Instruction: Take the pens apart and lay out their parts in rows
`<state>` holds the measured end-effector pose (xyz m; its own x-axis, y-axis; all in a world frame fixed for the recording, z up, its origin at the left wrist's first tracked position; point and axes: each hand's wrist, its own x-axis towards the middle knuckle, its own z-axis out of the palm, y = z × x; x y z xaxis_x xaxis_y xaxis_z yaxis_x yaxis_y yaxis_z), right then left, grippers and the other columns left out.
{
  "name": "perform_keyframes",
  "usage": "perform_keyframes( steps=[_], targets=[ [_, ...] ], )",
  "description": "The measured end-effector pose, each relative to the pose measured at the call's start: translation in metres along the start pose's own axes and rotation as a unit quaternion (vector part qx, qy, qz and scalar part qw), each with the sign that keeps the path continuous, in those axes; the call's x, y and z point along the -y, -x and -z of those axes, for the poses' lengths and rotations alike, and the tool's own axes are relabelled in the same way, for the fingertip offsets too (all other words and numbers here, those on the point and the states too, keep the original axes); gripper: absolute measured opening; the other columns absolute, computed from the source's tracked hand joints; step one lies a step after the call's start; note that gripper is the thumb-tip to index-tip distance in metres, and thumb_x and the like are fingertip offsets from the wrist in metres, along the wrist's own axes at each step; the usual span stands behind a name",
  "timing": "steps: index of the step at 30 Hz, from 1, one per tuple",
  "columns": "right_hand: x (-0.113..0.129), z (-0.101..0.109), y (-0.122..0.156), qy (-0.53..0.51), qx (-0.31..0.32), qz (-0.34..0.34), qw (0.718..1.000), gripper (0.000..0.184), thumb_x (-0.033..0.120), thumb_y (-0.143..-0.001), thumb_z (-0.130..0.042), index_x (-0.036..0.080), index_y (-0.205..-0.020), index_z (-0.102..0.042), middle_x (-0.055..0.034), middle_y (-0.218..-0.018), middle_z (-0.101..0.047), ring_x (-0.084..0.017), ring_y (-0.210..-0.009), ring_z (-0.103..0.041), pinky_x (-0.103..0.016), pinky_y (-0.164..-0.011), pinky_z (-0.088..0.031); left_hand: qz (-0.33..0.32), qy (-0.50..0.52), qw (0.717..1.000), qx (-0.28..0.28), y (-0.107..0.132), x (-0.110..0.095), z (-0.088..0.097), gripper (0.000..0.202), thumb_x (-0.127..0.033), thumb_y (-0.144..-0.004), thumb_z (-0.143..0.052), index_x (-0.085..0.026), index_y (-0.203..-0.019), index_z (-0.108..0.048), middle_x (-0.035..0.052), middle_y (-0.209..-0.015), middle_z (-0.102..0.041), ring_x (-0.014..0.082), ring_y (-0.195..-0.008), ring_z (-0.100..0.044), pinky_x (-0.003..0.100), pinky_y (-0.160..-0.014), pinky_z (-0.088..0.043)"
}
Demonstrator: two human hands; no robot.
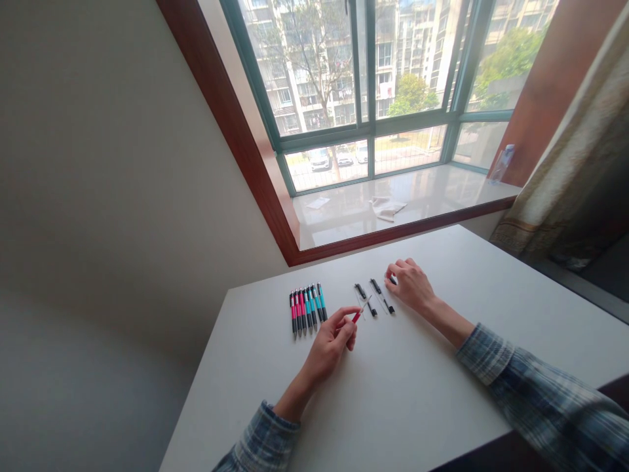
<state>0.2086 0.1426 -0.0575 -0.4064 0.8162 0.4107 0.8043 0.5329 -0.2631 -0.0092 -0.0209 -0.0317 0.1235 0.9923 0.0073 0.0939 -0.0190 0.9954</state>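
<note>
Between the fingers of my left hand (330, 344) is a pink pen barrel (357, 316) with a thin pale refill poking out of its upper end. My right hand (410, 285) rests farther back on the table, fingers curled down over a small dark pen part (392, 279), mostly hidden. Between the hands lie black upper pen parts (375, 286), black grips (372, 308) and thin refills, some partly behind the pink barrel. Left of them, a row of assembled pens (308, 311) lies side by side, several pink and several turquoise, with black grips and clips.
The white table (393, 393) stands against a wood-framed window sill (339, 233). On the sill are a crumpled cloth (388, 208), a paper (318, 203) and a clear bottle (502, 164). A curtain (555, 164) hangs at right. Dark objects edge the bottom right.
</note>
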Motion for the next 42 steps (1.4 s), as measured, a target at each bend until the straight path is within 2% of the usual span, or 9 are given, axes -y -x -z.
perform_keyframes(
  steps=[8, 12, 14, 20, 25, 28, 31, 37, 42],
  targets=[
    [-0.002, 0.002, -0.001, -0.032, -0.009, -0.001, 0.999, 0.007, 0.023, -0.090, -0.065, 0.021, -0.084, -0.068, -0.0079, -0.087, -0.067, -0.026, -0.091, -0.055, -0.036, -0.084, -0.043, -0.003, 0.022, 1.000, -0.015, -0.001, 0.001, -0.001, 0.042, -0.045, -0.096, -0.058, -0.018, -0.129, -0.062, -0.0037, -0.072, -0.050, 0.0107, -0.060, -0.048, 0.026, -0.064, -0.042],
    [0.012, 0.015, 0.000, -0.188, -0.032, 0.011, 0.982, 0.011, 0.029, -0.090, -0.066, 0.021, -0.083, -0.071, -0.0044, -0.080, -0.068, -0.022, -0.083, -0.058, -0.034, -0.080, -0.046, 0.003, 0.046, 0.998, -0.045, -0.002, 0.001, 0.002, 0.046, -0.047, -0.095, -0.060, -0.018, -0.131, -0.060, -0.0007, -0.079, -0.053, 0.0115, -0.063, -0.050, 0.026, -0.061, -0.045],
    [0.025, 0.020, 0.003, -0.317, 0.016, 0.012, 0.948, 0.016, 0.037, -0.088, -0.070, 0.021, -0.088, -0.075, -0.0028, -0.078, -0.070, -0.019, -0.074, -0.059, -0.033, -0.072, -0.047, 0.004, 0.048, 0.997, -0.053, -0.003, 0.000, 0.003, 0.047, -0.047, -0.095, -0.060, -0.019, -0.132, -0.059, -0.0003, -0.081, -0.054, 0.0114, -0.063, -0.052, 0.026, -0.062, -0.046],
    [0.061, 0.019, 0.018, -0.617, 0.191, 0.005, 0.764, 0.028, 0.047, -0.082, -0.076, 0.020, -0.089, -0.078, -0.0061, -0.099, -0.075, -0.017, -0.077, -0.065, -0.030, -0.069, -0.050, 0.005, 0.018, 0.999, -0.046, -0.005, -0.003, 0.000, 0.042, -0.046, -0.095, -0.060, -0.019, -0.127, -0.061, -0.0013, -0.081, -0.054, 0.0108, -0.062, -0.052, 0.026, -0.062, -0.047],
    [0.057, 0.015, 0.016, -0.650, 0.121, -0.078, 0.746, 0.033, 0.051, -0.078, -0.079, 0.018, -0.082, -0.077, -0.0037, -0.077, -0.070, -0.015, -0.067, -0.057, -0.028, -0.063, -0.045, 0.030, 0.004, 0.999, -0.033, -0.004, -0.005, -0.003, 0.034, -0.044, -0.093, -0.059, -0.020, -0.117, -0.061, -0.0024, -0.082, -0.054, 0.0098, -0.059, -0.055, 0.025, -0.061, -0.047],
    [0.048, 0.016, 0.010, -0.688, 0.041, -0.147, 0.710, 0.036, 0.053, -0.076, -0.081, 0.019, -0.085, -0.076, -0.0018, -0.074, -0.066, -0.014, -0.067, -0.054, -0.029, -0.068, -0.047, 0.035, 0.026, 0.998, -0.045, -0.004, -0.002, -0.003, 0.023, -0.039, -0.092, -0.056, -0.019, -0.103, -0.057, -0.0038, -0.079, -0.051, 0.0076, -0.055, -0.050, 0.022, -0.055, -0.042],
    [0.045, 0.016, 0.007, -0.716, 0.036, -0.174, 0.675, 0.036, 0.053, -0.074, -0.084, 0.018, -0.082, -0.075, -0.0010, -0.074, -0.065, -0.012, -0.068, -0.054, -0.029, -0.071, -0.047, 0.032, 0.053, 0.997, -0.046, -0.005, 0.001, -0.004, 0.020, -0.039, -0.092, -0.053, -0.019, -0.094, -0.053, -0.0070, -0.071, -0.043, 0.0062, -0.051, -0.037, 0.019, -0.051, -0.033],
    [0.057, 0.013, 0.016, -0.689, 0.185, -0.119, 0.691, 0.037, 0.046, -0.075, -0.084, 0.021, -0.102, -0.078, -0.0031, -0.090, -0.072, -0.013, -0.073, -0.058, -0.027, -0.070, -0.046, 0.029, 0.062, 0.997, -0.043, -0.008, -0.003, -0.006, 0.027, -0.046, -0.094, -0.053, -0.019, -0.095, -0.052, -0.0082, -0.068, -0.036, 0.0078, -0.054, -0.029, 0.019, -0.050, -0.027],
    [0.061, 0.012, 0.017, -0.686, 0.158, -0.092, 0.704, 0.030, 0.047, -0.077, -0.082, 0.018, -0.084, -0.078, -0.0041, -0.090, -0.072, -0.012, -0.069, -0.055, -0.027, -0.067, -0.044, 0.038, 0.035, 0.998, -0.030, -0.007, -0.005, -0.006, 0.028, -0.047, -0.093, -0.056, -0.019, -0.094, -0.055, -0.0066, -0.069, -0.039, 0.0086, -0.057, -0.032, 0.019, -0.051, -0.029]
  ],
)
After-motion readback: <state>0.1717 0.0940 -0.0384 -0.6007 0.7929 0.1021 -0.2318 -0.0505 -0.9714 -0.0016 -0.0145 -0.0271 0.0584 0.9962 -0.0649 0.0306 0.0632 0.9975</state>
